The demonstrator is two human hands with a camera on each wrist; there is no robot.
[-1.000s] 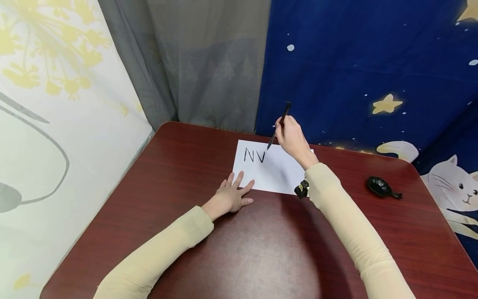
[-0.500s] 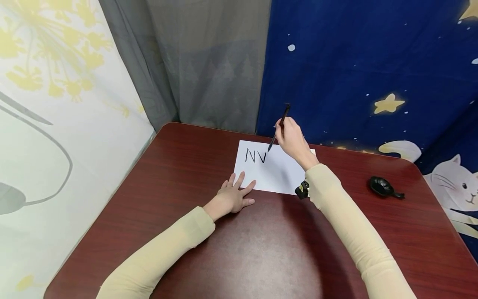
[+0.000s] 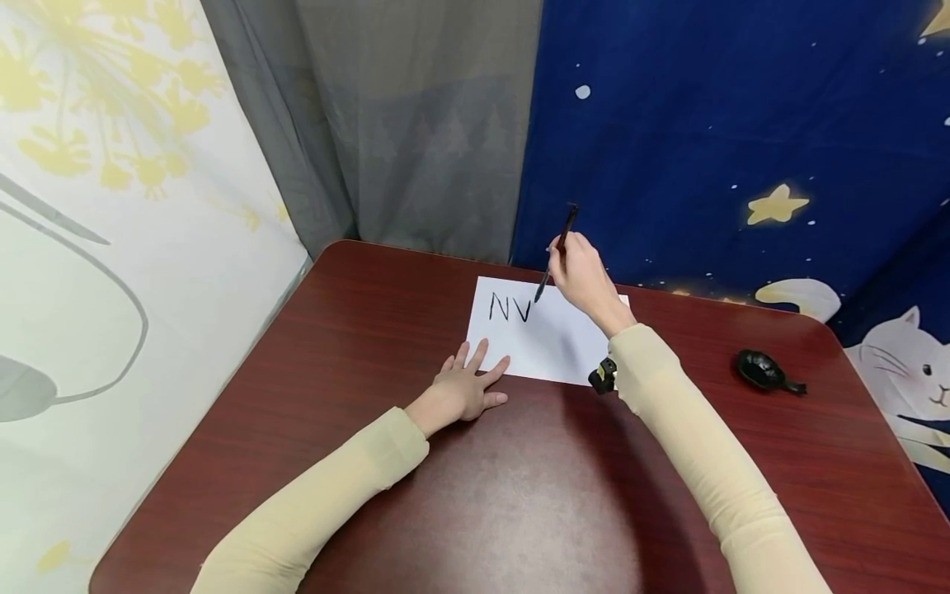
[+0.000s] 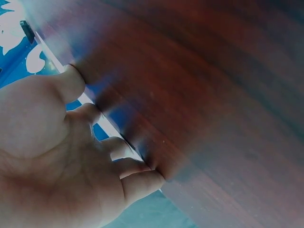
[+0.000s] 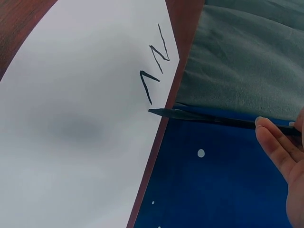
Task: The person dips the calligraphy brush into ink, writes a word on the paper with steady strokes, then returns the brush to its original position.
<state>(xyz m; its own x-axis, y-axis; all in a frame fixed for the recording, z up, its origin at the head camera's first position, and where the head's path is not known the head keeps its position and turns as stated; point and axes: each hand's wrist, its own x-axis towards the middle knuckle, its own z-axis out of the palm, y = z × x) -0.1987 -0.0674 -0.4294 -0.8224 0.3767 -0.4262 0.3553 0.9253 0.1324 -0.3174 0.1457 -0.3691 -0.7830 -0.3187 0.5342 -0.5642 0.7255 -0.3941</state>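
A white sheet of paper [image 3: 545, 355] lies near the back edge of the table, with the black letters N and V painted at its upper left. My right hand [image 3: 586, 276] pinches a slim, dark calligraphy brush [image 5: 204, 117] by its handle. In the right wrist view, the pointed brush tip hovers close over the paper, just past the end of the V. My left hand [image 3: 460, 392] rests palm down with fingers spread, its fingertips on the paper's lower left corner. The left wrist view shows the palm and fingers along the table surface.
A small glossy black vessel with a stem-like end [image 3: 760, 370] stands on the reddish-brown table [image 3: 519, 495], right of my right forearm. A grey curtain [image 3: 430, 132] and a blue starry cloth [image 3: 668, 124] hang right behind the table's back edge.
The brush tip has dropped slightly toward the paper beside the V. Both letters look the same, and my left hand stays put while the head view shifts a little.
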